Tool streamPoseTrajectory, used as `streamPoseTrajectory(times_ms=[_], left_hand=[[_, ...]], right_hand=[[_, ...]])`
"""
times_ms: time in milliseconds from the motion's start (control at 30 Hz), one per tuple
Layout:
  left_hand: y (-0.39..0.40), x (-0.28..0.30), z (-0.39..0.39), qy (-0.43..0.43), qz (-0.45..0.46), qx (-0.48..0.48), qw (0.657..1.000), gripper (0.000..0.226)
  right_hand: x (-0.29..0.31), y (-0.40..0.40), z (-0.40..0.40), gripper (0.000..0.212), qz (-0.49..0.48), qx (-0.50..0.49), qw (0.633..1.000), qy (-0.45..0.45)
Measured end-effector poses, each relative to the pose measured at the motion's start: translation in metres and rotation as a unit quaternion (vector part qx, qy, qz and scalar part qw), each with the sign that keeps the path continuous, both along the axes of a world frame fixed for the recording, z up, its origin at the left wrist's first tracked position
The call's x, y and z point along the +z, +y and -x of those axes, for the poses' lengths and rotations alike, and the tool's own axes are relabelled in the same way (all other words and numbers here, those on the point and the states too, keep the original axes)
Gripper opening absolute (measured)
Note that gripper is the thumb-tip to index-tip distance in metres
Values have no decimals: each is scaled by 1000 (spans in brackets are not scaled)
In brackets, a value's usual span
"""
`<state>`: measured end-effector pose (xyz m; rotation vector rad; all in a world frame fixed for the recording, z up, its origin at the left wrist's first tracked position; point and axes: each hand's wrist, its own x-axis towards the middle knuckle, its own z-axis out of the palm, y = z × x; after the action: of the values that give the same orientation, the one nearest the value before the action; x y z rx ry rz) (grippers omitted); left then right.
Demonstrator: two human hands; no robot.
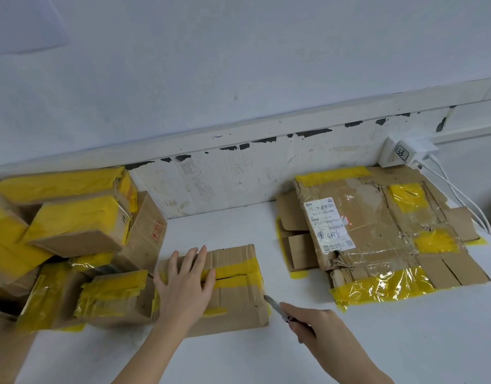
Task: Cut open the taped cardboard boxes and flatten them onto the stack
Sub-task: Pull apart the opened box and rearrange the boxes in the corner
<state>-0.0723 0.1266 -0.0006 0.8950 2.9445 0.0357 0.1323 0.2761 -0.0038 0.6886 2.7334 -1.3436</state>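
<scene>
My left hand (184,284) lies flat on top of the cardboard box (233,289) in the middle of the white bench (349,342), fingers (201,257) straight and slightly spread, reaching across to the strip of yellow tape (236,270) that runs over the box's top seam. My thumb lies on that tape. A dark slit shows along the seam just right of my thumb.

My right hand (315,321) is to the right of the box, fingers curled round the handle of a utility knife (277,307). The blade points up and left, its tip at the box's right edge, near the lower corner.

Left of the box, touching it, is a heap of taped boxes (72,231), all wrapped in yellow tape and tilted against one another. Right of the box, well apart from it, the stack of flattened cardboard (382,234) lies on the bench, a white shipping label (328,225) on its top sheet. Behind the stack, a white power adapter (399,153) sits against the wall (238,65), with white cables (460,195) running down past the stack's right side.
</scene>
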Motion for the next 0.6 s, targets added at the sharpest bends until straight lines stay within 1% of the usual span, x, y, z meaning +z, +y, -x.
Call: streamPoseTrajectory(times_ms=[67, 133, 167, 233, 267, 300, 333, 367, 400, 433, 467, 500, 533, 600], left_hand=[[1, 4, -1, -7, 14, 8, 1000, 88], [2, 11, -7, -22, 41, 25, 999, 86], [2, 15, -11, -27, 61, 35, 997, 81], [1, 23, -20, -21, 109, 56, 992, 76], [0, 29, -24, -18, 128, 67, 989, 79], [-1, 34, -28, -22, 140, 73, 987, 83], [-2, 38, -32, -33, 145, 72, 986, 87], [-3, 40, -36, -48, 148, 66, 986, 90], [-2, 42, -40, -64, 147, 62, 985, 92], [-2, 43, -44, -75, 141, 62, 985, 93], [-1, 42, -47, -81, 131, 67, 986, 94], [1, 41, -50, -85, 122, 74, 986, 93], [2, 41, -51, -88, 116, 81, 986, 93], [4, 41, -52, -91, 117, 86, 985, 92]], right_hand=[[-2, 2, -2, 28, 28, -40, 999, 9], [-11, 2, -1, 37, 44, -112, 993, 11], [-20, 3, -1, 45, 38, -130, 991, -2], [-41, 0, 3, 65, -9, -139, 988, -73], [-52, -3, 4, 73, -58, -147, 984, -84], [-62, -3, 6, 80, -85, -138, 982, -92], [-75, -2, 8, 84, -138, -106, 981, -79], [-90, 3, 9, 86, -196, -108, 973, -62], [-93, 2, 13, 87, -225, -106, 967, -55], [-89, -4, 17, 87, -246, -87, 960, -98], [-78, -7, 21, 83, -239, -72, 955, -161], [-72, -7, 27, 76, -219, -110, 955, -167], [-76, -6, 28, 70, -246, -132, 949, -150], [-83, -5, 32, 67, -242, -130, 944, -182]])
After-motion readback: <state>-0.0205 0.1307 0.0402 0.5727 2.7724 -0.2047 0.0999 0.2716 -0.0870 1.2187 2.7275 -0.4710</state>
